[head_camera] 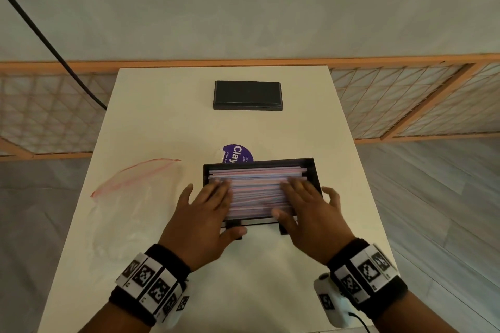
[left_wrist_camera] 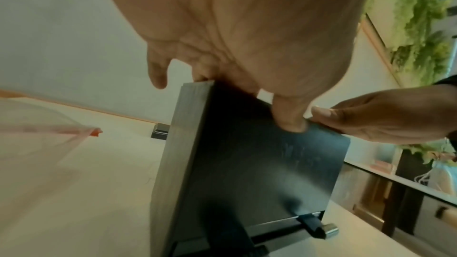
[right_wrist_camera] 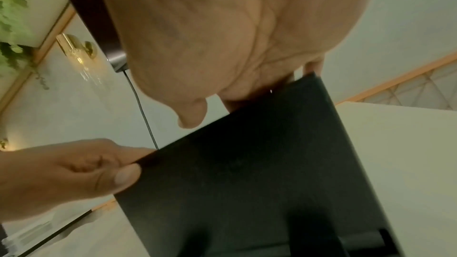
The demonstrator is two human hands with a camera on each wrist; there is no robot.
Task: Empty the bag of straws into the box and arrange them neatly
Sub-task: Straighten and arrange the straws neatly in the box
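Both my hands flat on the straws in the box.
My left hand (head_camera: 201, 220) and right hand (head_camera: 311, 217) lie with fingers straight on the straws (head_camera: 257, 192) filling the tilted black box (head_camera: 311, 167); the empty bag (head_camera: 127, 205) lies left on the table (head_camera: 167, 105).

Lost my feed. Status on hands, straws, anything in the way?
Both hands, left and right, flat on straws in box. Bag empty, left of box. Nothing blocking.

A flat black lid (head_camera: 248, 95) lies at the worktop's (head_camera: 151, 121) far end; a purple round label (head_camera: 238, 153) lies mid-worktop.
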